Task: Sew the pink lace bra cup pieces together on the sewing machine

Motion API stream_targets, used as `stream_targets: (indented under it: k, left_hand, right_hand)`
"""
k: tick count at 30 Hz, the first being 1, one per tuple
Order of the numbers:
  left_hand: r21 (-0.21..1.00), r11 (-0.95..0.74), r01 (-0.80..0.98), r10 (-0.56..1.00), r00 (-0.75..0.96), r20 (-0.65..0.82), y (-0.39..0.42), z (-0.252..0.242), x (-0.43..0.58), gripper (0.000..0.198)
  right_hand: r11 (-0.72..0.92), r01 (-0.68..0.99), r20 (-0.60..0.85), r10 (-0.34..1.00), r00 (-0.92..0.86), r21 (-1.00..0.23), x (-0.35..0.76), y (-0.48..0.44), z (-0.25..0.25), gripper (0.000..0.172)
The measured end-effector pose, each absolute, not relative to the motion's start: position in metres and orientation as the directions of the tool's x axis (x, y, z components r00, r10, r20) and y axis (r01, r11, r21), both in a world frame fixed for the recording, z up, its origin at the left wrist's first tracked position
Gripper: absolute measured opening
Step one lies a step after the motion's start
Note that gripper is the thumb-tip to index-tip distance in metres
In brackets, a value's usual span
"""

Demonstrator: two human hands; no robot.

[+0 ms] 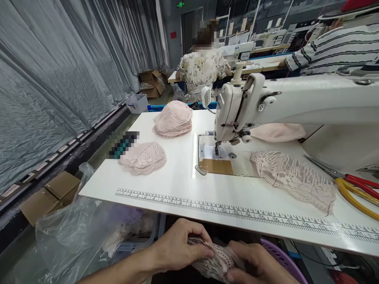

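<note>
Below the table's front edge, my left hand (177,246) and my right hand (259,262) both grip a bunch of pale pink lace pieces (214,258), fingers closed round it. On the white table (177,185) a single lace piece (296,177) lies right of the sewing machine needle (217,149). A small stack of lace (143,158) sits at the left, and a taller pile (173,119) lies farther back. The white sewing machine (281,104) stands across the right half.
Red and yellow handled scissors (352,187) lie at the right edge. A clear plastic bag (85,227) and cardboard boxes (50,195) sit low on the left. A purple basket (281,260) is under the table. Two people work at benches behind. A ruler strip (237,213) runs along the table front.
</note>
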State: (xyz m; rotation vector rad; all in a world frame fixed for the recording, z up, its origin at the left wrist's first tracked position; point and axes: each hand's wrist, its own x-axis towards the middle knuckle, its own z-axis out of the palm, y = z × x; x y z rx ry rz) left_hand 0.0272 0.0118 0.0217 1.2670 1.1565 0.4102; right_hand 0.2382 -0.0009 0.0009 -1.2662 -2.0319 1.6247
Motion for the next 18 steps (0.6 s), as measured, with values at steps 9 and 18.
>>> stream_targets:
  k: [9, 18]
  left_hand:
    - [0.786, 0.619, -0.004, 0.643, 0.576, -0.504, 0.016, 0.013, 0.016, 0.032]
    - [0.760, 0.648, -0.039, 0.646, 0.557, -0.522, 0.016, 0.011, 0.014, 0.035]
  right_hand:
    - [-0.088, 0.426, -0.350, 0.727, -0.590, -0.900, 0.248, -0.007, 0.004, 0.021]
    - [-0.028, 0.230, -0.178, 0.721, -0.669, -0.973, 0.259, -0.006, 0.002, 0.017]
